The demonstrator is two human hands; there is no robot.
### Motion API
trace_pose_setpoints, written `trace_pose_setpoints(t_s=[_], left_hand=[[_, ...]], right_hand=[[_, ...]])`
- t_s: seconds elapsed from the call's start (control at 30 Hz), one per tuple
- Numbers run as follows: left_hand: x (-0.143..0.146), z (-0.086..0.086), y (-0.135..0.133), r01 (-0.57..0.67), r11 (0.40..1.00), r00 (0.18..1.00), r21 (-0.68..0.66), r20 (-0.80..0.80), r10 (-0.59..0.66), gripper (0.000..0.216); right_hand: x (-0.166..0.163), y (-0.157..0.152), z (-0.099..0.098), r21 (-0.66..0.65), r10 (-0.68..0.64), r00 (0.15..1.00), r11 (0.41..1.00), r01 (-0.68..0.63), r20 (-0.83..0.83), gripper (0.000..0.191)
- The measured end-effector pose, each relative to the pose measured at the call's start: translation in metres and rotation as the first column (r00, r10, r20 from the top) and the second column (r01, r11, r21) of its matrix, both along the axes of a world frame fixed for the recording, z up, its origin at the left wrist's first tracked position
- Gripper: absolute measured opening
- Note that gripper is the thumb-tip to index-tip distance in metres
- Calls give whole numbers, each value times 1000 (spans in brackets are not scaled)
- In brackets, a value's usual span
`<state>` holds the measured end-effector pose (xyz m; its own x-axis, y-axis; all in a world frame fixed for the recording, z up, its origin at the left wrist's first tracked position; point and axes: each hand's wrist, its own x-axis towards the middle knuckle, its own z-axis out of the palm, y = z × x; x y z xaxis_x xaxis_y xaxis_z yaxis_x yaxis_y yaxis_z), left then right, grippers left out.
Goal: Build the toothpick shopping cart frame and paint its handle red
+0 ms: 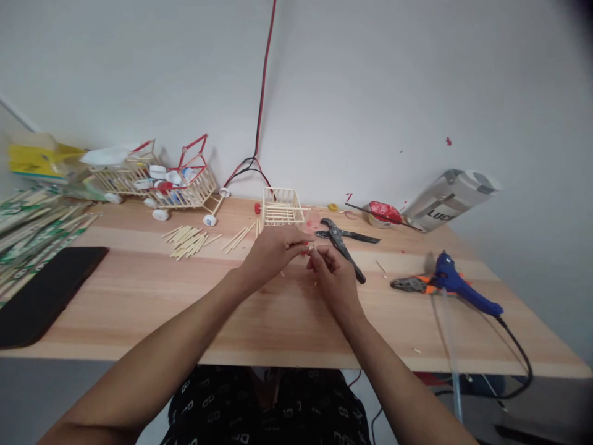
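My left hand (273,250) and my right hand (331,272) meet above the middle of the wooden table (139,296). Both pinch a short thin wooden stick (309,247) between their fingertips, with a small red bit at it. Just behind the hands stands a small open basket frame built of sticks (281,207). Black pliers (343,244) lie on the table right beside my right hand.
Loose sticks (188,240) lie left of the hands. Finished stick carts with bottle caps (162,179) stand at the back left. A blue glue gun (456,285) and orange-handled pliers (412,283) lie on the right, a black pad (44,290) and chopstick packets (28,228) on the left.
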<state>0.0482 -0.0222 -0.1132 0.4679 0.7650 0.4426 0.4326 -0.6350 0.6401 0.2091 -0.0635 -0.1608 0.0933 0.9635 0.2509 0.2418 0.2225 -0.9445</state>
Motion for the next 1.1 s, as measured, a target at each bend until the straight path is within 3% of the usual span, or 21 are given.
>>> trace_pose_setpoints(t_s=[0.3,1.1], left_hand=[[0,-2,-1,24,996,998,82,-61,-19,21],[0,0,0,67,991,994,116,-94,-56,22]], right_hand=[[-1,-1,0,3,-17,1000,1000,17,20,29],[1,-2,-4,-7,9,1000,1000,-9,-2,26]])
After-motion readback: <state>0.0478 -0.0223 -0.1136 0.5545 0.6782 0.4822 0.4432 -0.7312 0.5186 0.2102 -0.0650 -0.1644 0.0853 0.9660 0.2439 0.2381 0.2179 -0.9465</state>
